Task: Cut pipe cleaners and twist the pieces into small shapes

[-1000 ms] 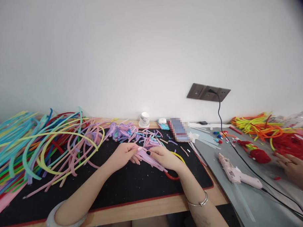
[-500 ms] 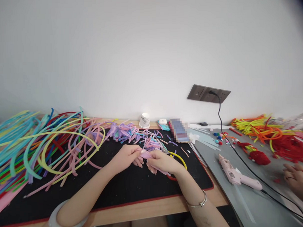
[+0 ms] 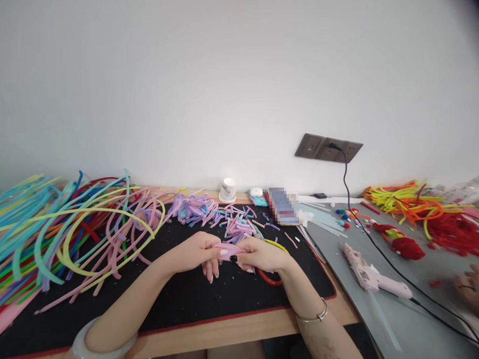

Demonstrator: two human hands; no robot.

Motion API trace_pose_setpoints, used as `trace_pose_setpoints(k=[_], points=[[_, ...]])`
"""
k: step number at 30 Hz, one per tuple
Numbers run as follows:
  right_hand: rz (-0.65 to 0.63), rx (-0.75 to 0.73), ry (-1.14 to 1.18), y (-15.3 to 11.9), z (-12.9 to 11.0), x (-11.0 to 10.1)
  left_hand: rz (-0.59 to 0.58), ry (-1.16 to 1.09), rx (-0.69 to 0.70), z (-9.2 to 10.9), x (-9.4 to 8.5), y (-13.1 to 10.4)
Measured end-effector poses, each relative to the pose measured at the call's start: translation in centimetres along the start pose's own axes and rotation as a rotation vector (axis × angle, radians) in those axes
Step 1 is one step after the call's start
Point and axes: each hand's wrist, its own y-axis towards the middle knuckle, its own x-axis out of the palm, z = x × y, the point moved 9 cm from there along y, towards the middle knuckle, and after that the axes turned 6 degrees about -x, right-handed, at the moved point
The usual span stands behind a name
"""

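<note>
Between my hands is a short bundle of pink and lilac fuzzy stems (image 3: 229, 249), held over the black mat (image 3: 177, 302). My left hand (image 3: 200, 252) pinches its left end, thumb on top, with the other fingers hanging below. My right hand (image 3: 260, 254) grips the right end, its dark-nailed thumb pressed on the bundle. Behind my right hand lies a pile of short pastel stem pieces (image 3: 238, 227). A yellow and red loop (image 3: 269, 279), partly hidden by my right hand and wrist, rests on the mat.
Long coloured stems (image 3: 74, 232) cover the left side. A paper cup (image 3: 227, 191) and a phone (image 3: 283, 207) stand at the back. On the grey board are a pink glue gun (image 3: 374, 277) with a cord and red stems (image 3: 457, 234). Another person's hand (image 3: 477, 291) is at far right.
The pink bundle has turned more level between my hands, and its tail no longer shows below my right hand. My left fingers have spread downward. The other person's hand has shifted slightly right.
</note>
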Motion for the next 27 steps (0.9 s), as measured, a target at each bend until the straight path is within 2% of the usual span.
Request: trace_pose_setpoints(k=[5, 11, 14, 17, 27], points=[[-0.018, 0.024, 0.029, -0.2, 0.3, 0.1, -0.068, -0.023, -0.032, -0.1, 0.4, -0.3], [0.117, 0.026, 0.021, -0.1, 0.0, -0.9, 0.011, -0.013, -0.019, -0.6, -0.8, 0.1], [0.198, 0.014, -0.044, 0.0, 0.1, -1.7, 0.031, -0.016, -0.016, -0.8, -1.1, 0.3], [0.226, -0.022, -0.144, 0.1, 0.1, -2.2, 0.056, -0.015, -0.006, -0.7, -1.4, 0.3], [0.177, -0.113, -0.297, 0.0, -1.3, -2.1, 0.076, -0.015, 0.048, 0.2, -1.6, 0.0]])
